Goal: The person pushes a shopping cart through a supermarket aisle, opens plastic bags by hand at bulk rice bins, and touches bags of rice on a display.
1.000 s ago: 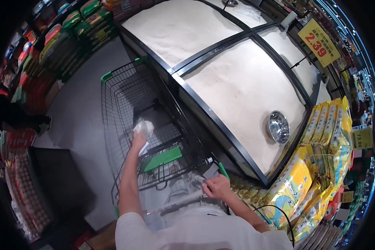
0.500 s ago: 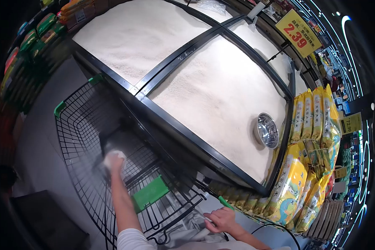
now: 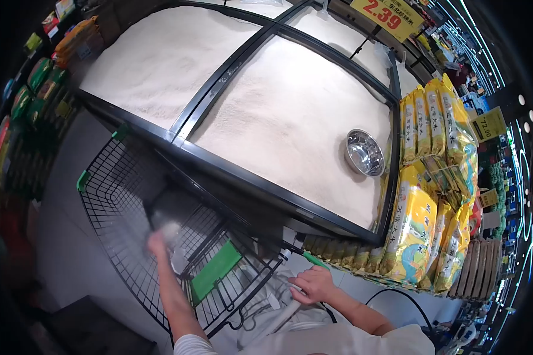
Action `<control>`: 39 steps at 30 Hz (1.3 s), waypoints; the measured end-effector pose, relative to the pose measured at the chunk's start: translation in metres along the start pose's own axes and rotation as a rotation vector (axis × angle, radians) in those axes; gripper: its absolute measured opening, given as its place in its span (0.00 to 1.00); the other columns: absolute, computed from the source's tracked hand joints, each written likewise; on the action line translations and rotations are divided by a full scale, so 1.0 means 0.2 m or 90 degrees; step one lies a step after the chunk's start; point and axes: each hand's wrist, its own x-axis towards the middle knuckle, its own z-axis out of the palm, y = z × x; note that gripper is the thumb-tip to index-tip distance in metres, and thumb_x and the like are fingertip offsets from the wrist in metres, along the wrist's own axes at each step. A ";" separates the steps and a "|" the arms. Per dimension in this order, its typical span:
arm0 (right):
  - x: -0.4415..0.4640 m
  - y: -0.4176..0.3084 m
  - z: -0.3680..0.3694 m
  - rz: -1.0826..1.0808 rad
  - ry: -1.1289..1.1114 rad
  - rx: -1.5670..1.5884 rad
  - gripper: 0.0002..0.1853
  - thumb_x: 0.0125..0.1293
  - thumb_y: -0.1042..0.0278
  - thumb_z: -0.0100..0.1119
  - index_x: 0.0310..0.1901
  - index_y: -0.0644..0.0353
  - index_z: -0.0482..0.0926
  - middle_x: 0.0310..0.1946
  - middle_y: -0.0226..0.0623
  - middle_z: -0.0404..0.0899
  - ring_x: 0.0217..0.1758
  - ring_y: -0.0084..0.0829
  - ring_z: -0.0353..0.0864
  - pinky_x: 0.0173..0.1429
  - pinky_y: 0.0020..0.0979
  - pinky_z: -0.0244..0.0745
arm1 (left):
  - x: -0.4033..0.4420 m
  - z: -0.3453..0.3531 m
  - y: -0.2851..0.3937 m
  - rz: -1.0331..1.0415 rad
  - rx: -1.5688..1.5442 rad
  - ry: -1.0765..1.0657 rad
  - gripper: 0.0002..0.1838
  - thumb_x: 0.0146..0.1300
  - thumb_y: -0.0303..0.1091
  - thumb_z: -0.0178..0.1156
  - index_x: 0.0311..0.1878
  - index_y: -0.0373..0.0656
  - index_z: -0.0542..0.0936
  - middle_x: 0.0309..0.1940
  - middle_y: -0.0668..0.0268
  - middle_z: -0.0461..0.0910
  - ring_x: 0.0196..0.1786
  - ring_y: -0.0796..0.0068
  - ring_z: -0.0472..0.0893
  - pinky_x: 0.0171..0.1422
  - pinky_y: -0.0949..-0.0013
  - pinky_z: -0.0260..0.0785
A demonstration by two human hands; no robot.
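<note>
My left hand (image 3: 156, 242) reaches down into the black wire shopping cart (image 3: 118, 216). Motion smears its fingers, so their state is unclear. A blurred whitish bundle (image 3: 171, 232), perhaps a plastic bag, lies right beside the fingertips; whether they touch it I cannot tell. My right hand (image 3: 312, 285) is closed at the near end of the cart, by the green end cap (image 3: 317, 261), with its fingers curled around the pale handle bar (image 3: 285, 315). A green panel (image 3: 216, 270) sits on the cart's near wire section.
Alongside the cart stands a black-framed bin (image 3: 249, 177) of loose white rice (image 3: 290, 124), with a metal bowl (image 3: 364, 153) on it. Yellow rice bags (image 3: 410, 219) are stacked at the right. A dark box (image 3: 95, 328) is on the floor at lower left.
The view has shifted, so the bin and bowl sit higher and farther left. My left hand has moved slightly back from the whitish bundle. My right hand stays by the handle.
</note>
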 end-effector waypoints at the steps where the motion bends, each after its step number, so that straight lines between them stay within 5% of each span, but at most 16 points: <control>1: -0.01 0.00 0.01 -0.002 0.005 0.006 0.07 0.51 0.60 0.66 0.33 0.48 0.84 0.17 0.22 0.72 0.19 0.24 0.73 0.27 0.28 0.63 | -0.05 -0.06 0.09 0.010 -0.074 -0.023 0.16 0.63 0.44 0.64 0.40 0.40 0.85 0.36 0.60 0.85 0.38 0.66 0.82 0.44 0.60 0.73; 8: -0.01 -0.01 -0.06 0.040 0.011 0.159 0.07 0.57 0.59 0.65 0.34 0.49 0.86 0.24 0.26 0.82 0.23 0.27 0.80 0.30 0.29 0.69 | -0.88 -0.43 1.52 0.104 -0.196 -0.206 0.12 0.65 0.36 0.66 0.45 0.37 0.84 0.39 0.65 0.84 0.42 0.76 0.80 0.49 0.72 0.72; 11: 0.01 -0.01 -0.12 0.201 -0.007 0.500 0.10 0.67 0.64 0.61 0.44 0.57 0.86 0.28 0.30 0.85 0.27 0.22 0.82 0.37 0.26 0.76 | -1.36 -0.47 2.16 0.158 -0.310 -0.307 0.07 0.66 0.32 0.66 0.40 0.38 0.83 0.36 0.71 0.82 0.40 0.84 0.77 0.47 0.78 0.67; 14: 0.06 0.15 -0.17 0.333 -0.045 0.932 0.24 0.75 0.56 0.50 0.65 0.62 0.71 0.49 0.43 0.83 0.48 0.26 0.82 0.53 0.26 0.77 | -1.65 -0.38 2.50 0.234 -0.432 -0.410 0.09 0.65 0.35 0.67 0.40 0.39 0.83 0.35 0.72 0.81 0.39 0.84 0.76 0.50 0.78 0.66; 19: 0.17 0.45 -0.40 0.432 0.019 1.446 0.50 0.65 0.23 0.43 0.78 0.50 0.44 0.73 0.49 0.57 0.71 0.50 0.65 0.69 0.54 0.66 | -2.06 -0.02 2.88 0.259 -0.599 -0.560 0.12 0.64 0.41 0.66 0.37 0.42 0.79 0.33 0.73 0.75 0.39 0.80 0.77 0.69 0.59 0.67; 22: 0.17 0.65 -0.55 0.359 0.097 1.712 0.45 0.68 0.27 0.44 0.73 0.58 0.56 0.70 0.48 0.63 0.73 0.48 0.65 0.72 0.55 0.62 | -2.20 0.27 2.94 0.138 -0.634 -0.632 0.10 0.67 0.40 0.63 0.39 0.44 0.78 0.33 0.73 0.75 0.41 0.78 0.78 0.69 0.54 0.68; 28: 0.05 0.90 -0.70 0.332 0.289 1.519 0.31 0.75 0.45 0.43 0.70 0.61 0.62 0.68 0.45 0.68 0.71 0.42 0.68 0.73 0.48 0.64 | -2.21 0.75 2.84 -0.042 -0.648 -0.577 0.14 0.69 0.39 0.63 0.54 0.47 0.76 0.44 0.73 0.78 0.50 0.76 0.77 0.64 0.58 0.70; 39: -0.08 0.95 -0.77 0.361 0.454 1.433 0.33 0.77 0.43 0.37 0.70 0.61 0.62 0.68 0.42 0.69 0.71 0.41 0.69 0.74 0.47 0.63 | -2.31 0.95 2.88 0.041 -0.508 -0.667 0.26 0.69 0.29 0.58 0.69 0.44 0.66 0.63 0.63 0.70 0.65 0.69 0.71 0.68 0.57 0.67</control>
